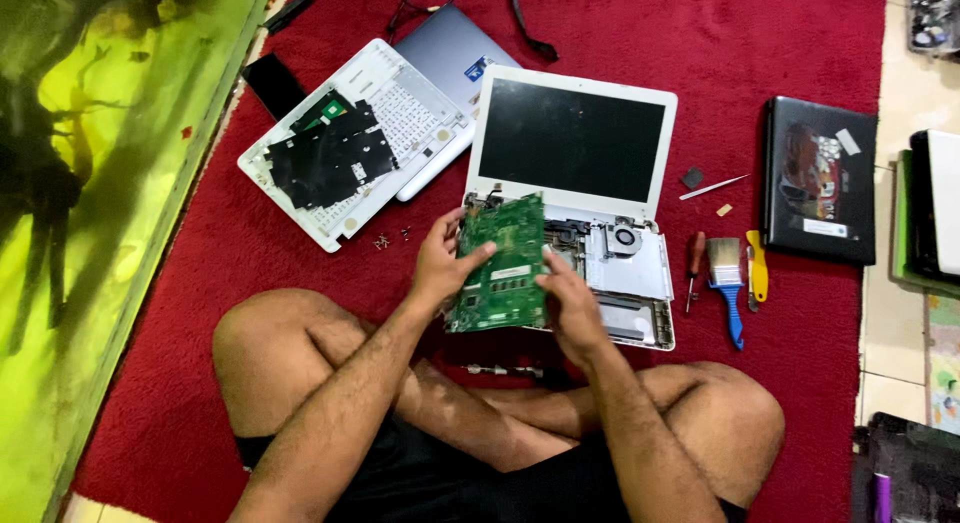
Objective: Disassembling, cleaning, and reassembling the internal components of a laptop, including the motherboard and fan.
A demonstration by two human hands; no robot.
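Note:
I sit cross-legged on a red carpet [300,243]. Both hands hold a green circuit board [505,253] tilted up in front of an opened white laptop [640,273]. My left hand [445,263] grips the board's left edge, thumb across its face. My right hand [572,303] holds its right edge. The laptop's dark screen [570,138] stands upright behind, and its base shows a small fan [626,236] and bare frame.
A removed white keyboard cover with black sheets [345,148] lies at the left, small screws [383,241] beside it. A screwdriver [694,268], blue brush [728,283] and yellow tool [757,268] lie at the right, near a black laptop [820,178]. A green glass tank [90,183] borders the left.

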